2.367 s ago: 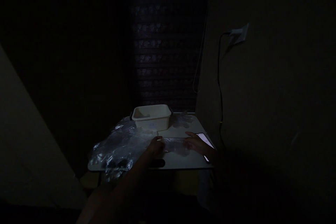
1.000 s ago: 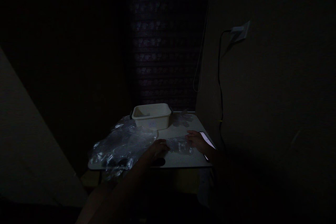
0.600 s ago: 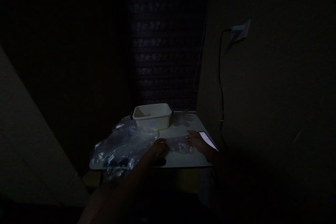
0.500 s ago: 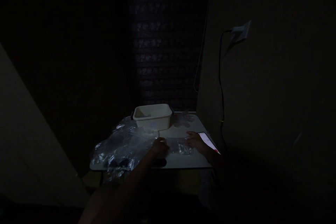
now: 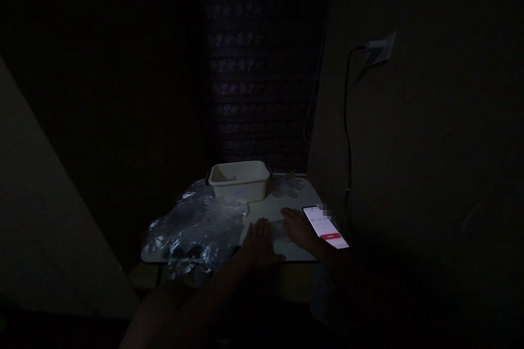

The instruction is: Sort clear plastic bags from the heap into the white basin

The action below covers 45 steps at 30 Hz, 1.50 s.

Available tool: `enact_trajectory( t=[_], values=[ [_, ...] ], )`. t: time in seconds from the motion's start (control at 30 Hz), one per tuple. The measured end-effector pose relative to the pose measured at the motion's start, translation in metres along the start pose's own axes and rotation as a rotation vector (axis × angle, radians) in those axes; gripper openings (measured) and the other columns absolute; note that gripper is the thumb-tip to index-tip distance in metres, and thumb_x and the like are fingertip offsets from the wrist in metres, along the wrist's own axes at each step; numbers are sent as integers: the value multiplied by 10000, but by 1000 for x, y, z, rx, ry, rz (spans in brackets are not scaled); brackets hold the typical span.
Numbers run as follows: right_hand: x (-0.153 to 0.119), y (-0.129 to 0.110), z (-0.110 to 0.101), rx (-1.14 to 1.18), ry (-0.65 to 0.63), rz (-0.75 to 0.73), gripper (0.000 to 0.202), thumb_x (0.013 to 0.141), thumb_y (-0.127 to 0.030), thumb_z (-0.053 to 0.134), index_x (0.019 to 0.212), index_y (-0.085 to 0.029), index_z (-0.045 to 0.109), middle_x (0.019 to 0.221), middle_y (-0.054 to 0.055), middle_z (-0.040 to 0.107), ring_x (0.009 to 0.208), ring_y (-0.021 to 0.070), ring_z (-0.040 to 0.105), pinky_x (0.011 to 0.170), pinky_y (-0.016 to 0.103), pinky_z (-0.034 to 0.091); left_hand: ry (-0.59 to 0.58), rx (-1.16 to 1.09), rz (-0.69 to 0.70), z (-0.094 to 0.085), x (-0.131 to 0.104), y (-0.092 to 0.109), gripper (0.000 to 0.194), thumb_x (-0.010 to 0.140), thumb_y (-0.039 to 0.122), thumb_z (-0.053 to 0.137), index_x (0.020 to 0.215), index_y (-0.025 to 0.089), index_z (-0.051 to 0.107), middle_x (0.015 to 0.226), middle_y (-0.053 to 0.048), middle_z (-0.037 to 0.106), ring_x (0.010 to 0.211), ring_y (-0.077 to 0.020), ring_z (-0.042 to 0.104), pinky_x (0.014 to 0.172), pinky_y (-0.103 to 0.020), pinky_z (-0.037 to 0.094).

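Note:
In dim light, a small clear plastic bag (image 5: 277, 230) lies on the white table between my hands, its outline faint. My left hand (image 5: 260, 241) rests flat with its fingers stretched forward, at the bag's left side and partly over it. On the other side, my right hand (image 5: 298, 227) is laid palm down with fingers extended, at the bag's right edge. Neither hand grips anything. To the left of my left hand spreads a heap of large clear plastic bags (image 5: 196, 223), which hangs over the table's front edge.
A white plastic tub (image 5: 241, 192) stands at the back of the table (image 5: 301, 253). Beside it lies crumpled clear plastic (image 5: 289, 185). A lit phone (image 5: 326, 228) lies at the right edge, near my right forearm. A cable (image 5: 346, 120) hangs from the wall socket.
The fingers that pinched the small bag at both sides have let go and flattened onto it. My left hand has shifted right and forward over the bag; more of the phone shows.

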State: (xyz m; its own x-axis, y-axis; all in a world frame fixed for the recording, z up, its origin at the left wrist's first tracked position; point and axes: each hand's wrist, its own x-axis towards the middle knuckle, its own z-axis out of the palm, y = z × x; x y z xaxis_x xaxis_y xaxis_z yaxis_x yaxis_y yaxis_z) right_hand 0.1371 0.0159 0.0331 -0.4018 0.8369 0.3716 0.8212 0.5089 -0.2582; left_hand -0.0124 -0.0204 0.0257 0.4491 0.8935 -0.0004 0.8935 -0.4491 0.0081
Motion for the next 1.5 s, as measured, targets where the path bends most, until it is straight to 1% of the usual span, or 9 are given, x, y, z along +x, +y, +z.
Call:
enact_trajectory(
  t=[0.13, 0.23, 0.3, 0.5, 0.67, 0.8, 0.97, 1.27, 1.5],
  values=[
    [-5, -22, 13, -16, -92, -185, 383, 762, -290, 211, 1097, -177, 359, 1166, 53, 351, 1089, 149, 236, 902, 356, 107, -21, 30, 38, 0, -1, 1, 947, 507, 681, 272, 1190, 44, 116, 1232, -195, 98, 1110, -311, 22, 852, -459, 46],
    [-6, -31, 22, -34, -138, -170, 449, 770, -362, 147, 1141, -155, 292, 1204, 66, 284, 1111, 162, 180, 900, 387, 70, -22, 26, 72, 2, -3, 0, 971, 473, 701, 282, 1202, 94, 71, 1240, -181, 69, 1108, -319, 23, 839, -480, 33],
    [-6, -32, 26, -38, -168, -147, 476, 768, -384, 130, 1150, -141, 275, 1212, 77, 264, 1118, 173, 157, 896, 402, 58, -23, 26, 80, 2, -4, 1, 965, 477, 696, 289, 1202, 98, 68, 1238, -186, 65, 1106, -324, 35, 833, -490, 24],
    [-12, -24, 31, -42, -201, -117, 481, 763, -397, 146, 1139, -142, 302, 1202, 91, 279, 1119, 185, 154, 893, 411, 52, -31, 73, 46, 0, -6, 4, 877, 544, 650, 273, 1188, 68, 149, 1222, -204, 132, 1105, -325, 51, 820, -506, 10],
    [-15, -22, 30, -56, -195, -129, 474, 763, -395, 154, 1147, -153, 287, 1210, 89, 258, 1122, 177, 146, 893, 416, 18, -47, 69, 39, 0, -6, 5, 872, 537, 649, 286, 1180, 69, 186, 1221, -202, 141, 1106, -327, 37, 814, -514, 0],
    [-16, -18, 27, -71, -199, -88, 501, 755, -421, 152, 1151, -141, 279, 1211, 107, 248, 1116, 189, 166, 885, 433, 10, -62, 80, 46, 0, -7, 4, 836, 559, 629, 275, 1159, 48, 237, 1217, -208, 146, 1104, -332, 33, 806, -525, 1],
    [-18, -7, 25, -87, -184, -78, 502, 752, -416, 175, 1150, -129, 277, 1210, 115, 244, 1114, 192, 170, 879, 443, 3, -58, 98, 4, -1, -7, 7, 885, 561, 628, 261, 1161, -18, 183, 1209, -243, 115, 1103, -333, 41, 807, -524, 11],
    [-21, 11, 22, -172, -148, -46, 483, 756, -406, 175, 1141, -138, 293, 1204, 97, 264, 1116, 177, 170, 882, 439, -19, -56, 127, -16, 6, -3, 5, 882, 566, 621, 256, 1162, -24, 167, 1207, -245, 112, 1102, -326, 80, 811, -521, 29],
    [-22, 15, 18, -262, -148, -24, 520, 765, -399, 98, 1140, -95, 290, 1203, 111, 260, 1115, 181, 170, 882, 437, 50, -55, 163, -21, 4, -5, 6, 866, 580, 613, 235, 1161, -26, 167, 1210, -237, 114, 1104, -318, 85, 818, -515, 41]
  ],
)
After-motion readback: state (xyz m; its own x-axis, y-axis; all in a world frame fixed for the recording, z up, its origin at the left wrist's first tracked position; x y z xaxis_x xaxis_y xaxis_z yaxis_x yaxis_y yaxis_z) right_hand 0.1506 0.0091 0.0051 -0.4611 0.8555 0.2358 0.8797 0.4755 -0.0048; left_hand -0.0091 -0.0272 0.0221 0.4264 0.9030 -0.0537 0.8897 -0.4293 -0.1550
